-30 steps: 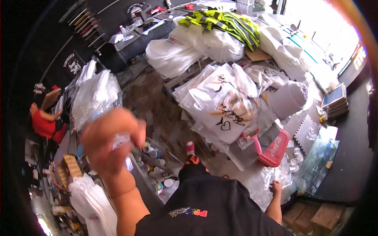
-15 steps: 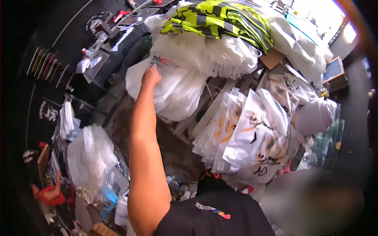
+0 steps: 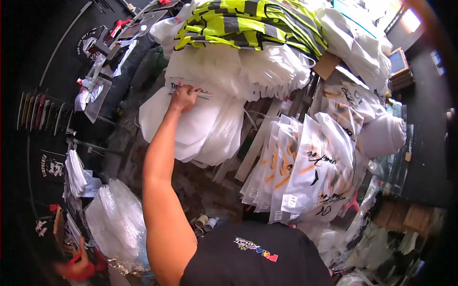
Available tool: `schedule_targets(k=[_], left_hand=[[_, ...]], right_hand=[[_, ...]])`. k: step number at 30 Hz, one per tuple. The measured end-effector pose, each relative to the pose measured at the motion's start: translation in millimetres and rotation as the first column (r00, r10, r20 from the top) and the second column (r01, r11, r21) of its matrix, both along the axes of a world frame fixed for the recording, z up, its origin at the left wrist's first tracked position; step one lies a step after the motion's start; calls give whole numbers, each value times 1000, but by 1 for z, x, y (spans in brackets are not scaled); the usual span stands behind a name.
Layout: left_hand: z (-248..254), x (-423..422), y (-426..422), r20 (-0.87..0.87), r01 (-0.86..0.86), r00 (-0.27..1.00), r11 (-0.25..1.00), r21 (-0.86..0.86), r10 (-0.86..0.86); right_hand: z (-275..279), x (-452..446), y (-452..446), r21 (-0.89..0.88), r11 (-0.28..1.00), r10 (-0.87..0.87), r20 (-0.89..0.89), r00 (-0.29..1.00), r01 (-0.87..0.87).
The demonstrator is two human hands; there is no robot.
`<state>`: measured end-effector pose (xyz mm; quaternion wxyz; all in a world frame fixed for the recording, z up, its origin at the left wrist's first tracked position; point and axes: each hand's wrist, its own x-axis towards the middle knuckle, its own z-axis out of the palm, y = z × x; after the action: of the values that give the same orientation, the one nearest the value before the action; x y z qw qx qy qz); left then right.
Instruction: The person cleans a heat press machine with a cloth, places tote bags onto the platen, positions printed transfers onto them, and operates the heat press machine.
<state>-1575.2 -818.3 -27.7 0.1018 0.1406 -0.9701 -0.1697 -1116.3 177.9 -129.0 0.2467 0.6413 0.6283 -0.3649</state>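
While the left hand [image 3: 185,98] touched the printed white bags [image 3: 202,117] with curled fingers, its grip could not be told, nor the right hand's; the bags lay stacked just in front of yellow-and-grey garments [image 3: 248,28].

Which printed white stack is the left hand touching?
The red-and-black-lettered stack, under the left hand; the orange-and-black-printed stack, with small white labels, lies apart.
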Motion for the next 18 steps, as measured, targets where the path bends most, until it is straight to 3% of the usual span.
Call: schedule_targets(k=[1, 3, 5, 7, 12, 18], left_hand=[[-3, 3, -6, 4, 1, 1000, 1000, -2, -1], [20, 15, -4, -238, 248, 928, 952, -178, -286], [35, 19, 19, -306, 200, 919, 961, -189, -251], [66, 27, 46, -310, 36, 949, 966, 257, 48], [93, 38, 71, -407, -53, 905, 982, 183, 125], [130, 23, 77, -439, -114, 887, 989, 98, 145]], right_hand=[[0, -1, 3, 0, 1000, 7, -9, 1000, -7], [-3, -6, 6, -5, 1000, 17, -22, 1000, -17], [-7, -18, 15, -5, 999, 33, -52, 998, -33], [-13, -32, 25, -10, 999, 37, -96, 995, -39], [-18, -45, 50, 29, 999, 36, -175, 984, -31], [-24, -23, 61, 15, 997, 77, -77, 994, -77]])
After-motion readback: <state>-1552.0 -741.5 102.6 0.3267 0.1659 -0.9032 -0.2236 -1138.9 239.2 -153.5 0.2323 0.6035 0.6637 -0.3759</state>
